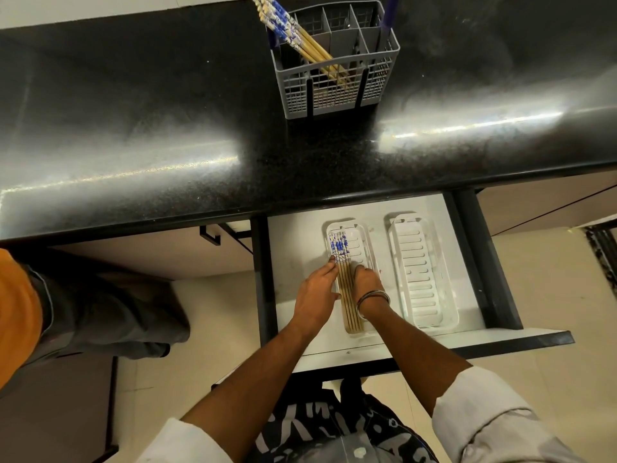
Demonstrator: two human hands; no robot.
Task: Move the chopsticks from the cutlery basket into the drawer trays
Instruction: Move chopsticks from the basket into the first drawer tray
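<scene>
**Chopsticks bracketed by two hands in the left drawer tray**

Chopsticks in the tray (347, 289), blue-patterned ends toward 12 o'clock, lie side by side in the left tray (362, 243) of the open drawer (293, 242). The left hand (315, 295) lies flat against their 9 o'clock side, fingers extended; the right hand (367, 282), bangle at the wrist, presses against their 3 o'clock side. Neither hand grips them. At 3 o'clock sits the right tray (422, 272). On the counter (133, 128) at 12 o'clock, the cutlery basket (337, 88) holds more chopsticks (293, 31), leaning toward 11 o'clock.
</scene>
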